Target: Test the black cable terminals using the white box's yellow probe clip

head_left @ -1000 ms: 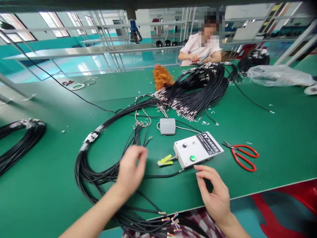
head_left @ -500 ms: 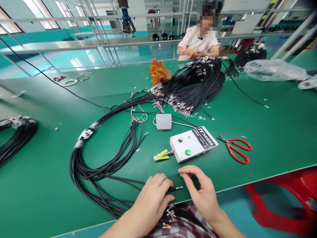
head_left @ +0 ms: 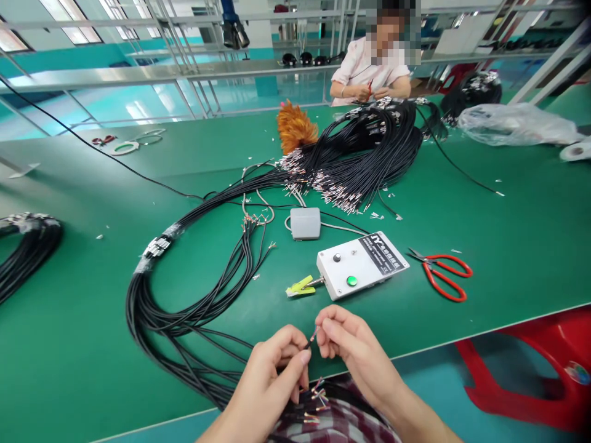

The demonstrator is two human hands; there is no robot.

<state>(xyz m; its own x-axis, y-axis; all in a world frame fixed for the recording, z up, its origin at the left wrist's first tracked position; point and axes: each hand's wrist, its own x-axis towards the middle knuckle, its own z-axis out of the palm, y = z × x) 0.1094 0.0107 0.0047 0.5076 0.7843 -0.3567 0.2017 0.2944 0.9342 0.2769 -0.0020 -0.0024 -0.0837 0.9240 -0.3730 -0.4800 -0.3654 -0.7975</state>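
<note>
Near the table's front edge, my left hand [head_left: 279, 363] pinches a black cable [head_left: 309, 344] close to its stripped end. The thumb and fingers of my right hand [head_left: 341, 335] are closed on the thin coloured wires [head_left: 315, 334] that stick out of that end. Other black cables [head_left: 184, 369] of the same bundle curve in from the left and pass under my left hand. Several stripped cable ends [head_left: 318, 394] hang over the edge at my lap. Beyond my hands stands a white box [head_left: 364, 264] with a green button, a knob and a yellow clip [head_left: 301, 287] at its left side.
Red-handled scissors [head_left: 446, 274] lie right of the box. Behind it are a grey pedal-like block [head_left: 305, 223], a big heap of black cables [head_left: 369, 154] and an orange fluffy duster [head_left: 295, 128]. A person [head_left: 372, 67] sits opposite. A red stool [head_left: 545, 375] stands front right.
My left hand has turned and lifted the cable end, now pinching it. My right hand has moved left and closed on the wires. The view has shifted slightly.
</note>
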